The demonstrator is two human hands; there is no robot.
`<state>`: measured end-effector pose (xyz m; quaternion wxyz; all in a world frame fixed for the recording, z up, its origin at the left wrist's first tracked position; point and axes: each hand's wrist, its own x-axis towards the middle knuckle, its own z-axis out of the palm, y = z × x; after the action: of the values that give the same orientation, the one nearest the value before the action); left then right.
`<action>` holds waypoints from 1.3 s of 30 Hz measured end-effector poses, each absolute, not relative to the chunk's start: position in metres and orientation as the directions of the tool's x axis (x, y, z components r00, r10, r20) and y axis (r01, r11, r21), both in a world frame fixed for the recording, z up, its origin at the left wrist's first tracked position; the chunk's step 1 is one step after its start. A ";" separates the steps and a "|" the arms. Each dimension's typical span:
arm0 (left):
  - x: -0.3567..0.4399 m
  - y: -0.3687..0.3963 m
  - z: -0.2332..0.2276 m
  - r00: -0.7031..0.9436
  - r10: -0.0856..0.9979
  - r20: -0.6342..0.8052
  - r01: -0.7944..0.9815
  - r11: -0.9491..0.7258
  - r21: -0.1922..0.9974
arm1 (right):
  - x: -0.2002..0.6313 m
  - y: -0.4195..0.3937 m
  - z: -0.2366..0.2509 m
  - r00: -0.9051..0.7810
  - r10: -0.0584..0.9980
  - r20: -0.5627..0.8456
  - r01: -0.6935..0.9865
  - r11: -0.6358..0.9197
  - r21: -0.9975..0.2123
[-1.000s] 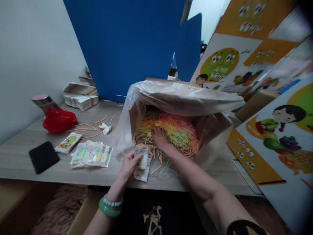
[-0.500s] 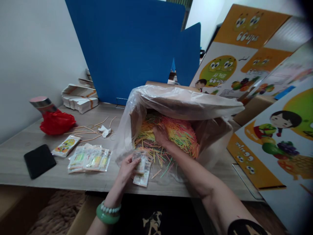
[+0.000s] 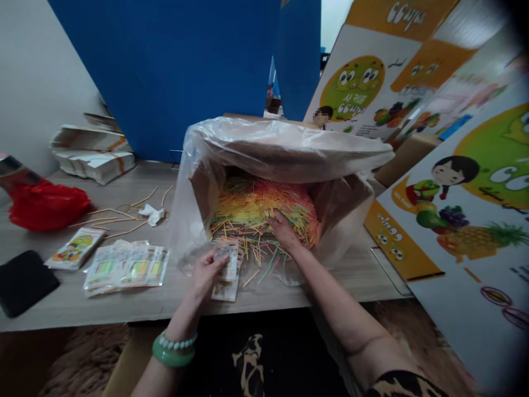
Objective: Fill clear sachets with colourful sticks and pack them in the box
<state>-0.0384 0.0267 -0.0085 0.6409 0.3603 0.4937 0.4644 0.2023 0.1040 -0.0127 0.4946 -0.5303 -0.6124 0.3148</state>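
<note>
While the right hand digs in the box, the left one holds packets at the table edge:

Left hand: the left hand (image 3: 205, 271) is closed on a small stack of packets (image 3: 226, 268), thumb on top and fingers under them, just in front of the box mouth; a green bangle and a bead bracelet (image 3: 173, 350) sit on the wrist.

Packets in hand: flat printed sachets, fanned a little, the lowest one touching the table (image 3: 124, 306) near its front edge.

Right hand: the right hand (image 3: 283, 229) lies palm down on the coloured sticks (image 3: 256, 207), fingers curled into the heap — whether it has pinched any between them I cannot tell.

Sticks: thin yellow, green, orange and pink sticks fill the cardboard box (image 3: 206, 187), which lies on its side and is lined with a clear plastic bag (image 3: 285, 149); some have spilled out onto the plastic beside the held packets.

Left of the box: a row of filled packets (image 3: 126, 267) lies flat on the table, with one more packet (image 3: 74, 248) just beside it and a black phone (image 3: 22, 281) nearer the corner.

Farther back: a red plastic bag (image 3: 45, 204), a crumpled white scrap (image 3: 151, 214) among loose pale sticks, and stacked white cartons (image 3: 93, 157) against the blue board (image 3: 173, 71).

Right side: printed cartoon panels (image 3: 467, 220) lean beside the box.
</note>
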 end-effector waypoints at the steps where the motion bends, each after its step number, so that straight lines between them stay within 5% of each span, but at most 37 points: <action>1: -0.037 0.027 -0.008 0.090 0.955 -0.283 -0.212 0.296 0.931 | 0.204 0.097 -0.015 0.062 0.960 0.273 0.363 0.233 -0.902; 5: -0.028 0.025 0.003 0.163 0.987 0.011 0.137 -0.034 0.990 | 0.203 0.066 -0.015 0.053 0.958 0.282 0.515 0.216 -0.829; 8: -0.009 0.019 0.010 0.346 0.904 0.250 0.479 -0.400 0.782 | 0.195 0.042 -0.011 -0.048 0.970 0.238 0.533 0.226 -0.815; 12: 0.017 0.011 0.007 0.559 0.819 0.131 0.660 -0.534 0.528 | 0.183 0.025 -0.009 -0.097 0.976 0.196 0.408 0.219 -0.887; 17: 0.023 0.011 -0.004 0.483 0.873 0.066 0.612 -0.391 0.688 | 0.185 0.030 -0.019 0.122 0.990 0.077 -0.094 0.089 -0.992; 19: 0.023 0.013 -0.006 0.470 0.881 0.055 0.558 -0.345 0.755 | 0.183 0.029 -0.023 0.104 0.994 0.026 -0.174 0.044 -0.984; 28: 0.010 0.012 -0.005 0.532 0.845 0.055 0.472 -0.350 0.809 | 0.171 0.021 -0.027 0.042 0.983 0.180 -0.169 0.184 -0.968; 32: -0.002 0.010 0.002 0.467 0.869 0.163 0.451 -0.392 0.802 | 0.180 0.019 -0.040 -0.040 0.986 0.161 0.111 0.164 -0.980; 39: 0.022 0.012 -0.001 0.675 0.670 0.309 0.284 -0.623 0.729 | 0.180 0.017 -0.055 -0.061 0.990 0.125 0.227 0.136 -0.964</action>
<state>0.0219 0.0116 -0.0008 0.3323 0.8528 0.2796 0.2899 0.1803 0.0172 -0.0547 0.4587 -0.5089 -0.5981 0.4158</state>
